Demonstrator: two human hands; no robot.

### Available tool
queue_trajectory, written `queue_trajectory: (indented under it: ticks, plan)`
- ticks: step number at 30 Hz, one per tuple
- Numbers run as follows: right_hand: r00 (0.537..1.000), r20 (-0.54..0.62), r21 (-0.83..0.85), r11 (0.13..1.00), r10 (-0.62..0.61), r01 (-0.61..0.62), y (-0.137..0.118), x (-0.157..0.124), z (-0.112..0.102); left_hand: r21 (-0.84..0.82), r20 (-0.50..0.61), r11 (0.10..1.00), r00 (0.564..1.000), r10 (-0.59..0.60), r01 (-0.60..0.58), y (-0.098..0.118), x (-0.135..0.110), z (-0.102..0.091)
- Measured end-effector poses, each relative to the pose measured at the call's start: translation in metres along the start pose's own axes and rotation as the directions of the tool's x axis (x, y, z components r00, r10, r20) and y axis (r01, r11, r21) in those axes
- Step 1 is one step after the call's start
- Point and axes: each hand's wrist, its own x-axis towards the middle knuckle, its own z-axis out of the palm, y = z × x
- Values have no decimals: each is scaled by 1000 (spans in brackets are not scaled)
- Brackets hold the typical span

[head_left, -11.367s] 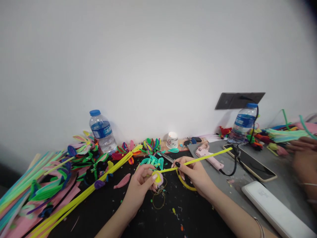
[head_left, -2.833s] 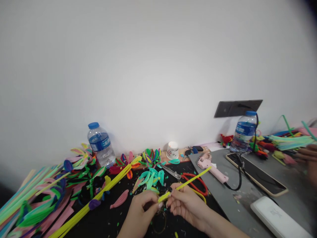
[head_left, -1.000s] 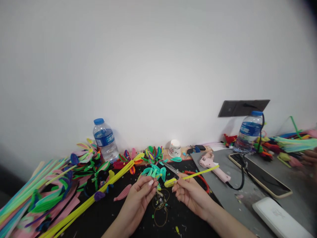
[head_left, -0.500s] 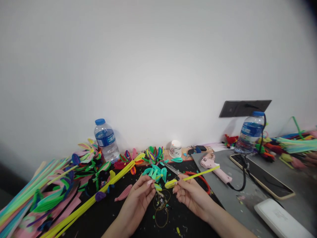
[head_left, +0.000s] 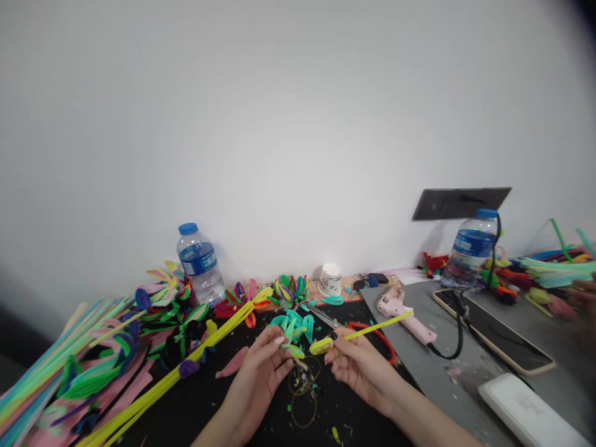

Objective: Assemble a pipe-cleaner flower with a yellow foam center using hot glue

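My right hand (head_left: 356,366) pinches a yellow pipe cleaner (head_left: 372,327) near its coiled end (head_left: 321,345); the straight length points up and right over the pink glue gun (head_left: 405,316). My left hand (head_left: 261,372) is beside it, fingertips pinched on a small yellow-green looped piece (head_left: 294,351). A pile of teal loops (head_left: 291,323) lies just beyond the fingers. Thin wire rings (head_left: 302,394) lie on the black mat (head_left: 195,403) below both hands.
Long pipe cleaners (head_left: 56,372) and folded petals crowd the left side. Water bottles stand at back left (head_left: 199,264) and back right (head_left: 470,248). Red-handled scissors (head_left: 367,332), a paper cup (head_left: 329,279), a phone (head_left: 493,329) and a white case (head_left: 526,410) lie right. Another person's hand (head_left: 584,304) shows at the far right.
Since a second ago both hands have kept almost still, with the coiled yellow end held apart from the left hand. Earlier the hands were together, working the pipe cleaner's end.
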Motion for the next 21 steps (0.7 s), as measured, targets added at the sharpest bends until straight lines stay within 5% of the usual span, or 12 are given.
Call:
queue_trajectory:
  ticks: [11,21]
  plan:
    - [1000,-15,-9,1000,0,-1,0,0,0,-4,4,999,999,-45,45,0,0,2]
    - [1000,4,10,1000,-8,8,0,-1,0,101,12,994,999,48,-49,0,-2,2]
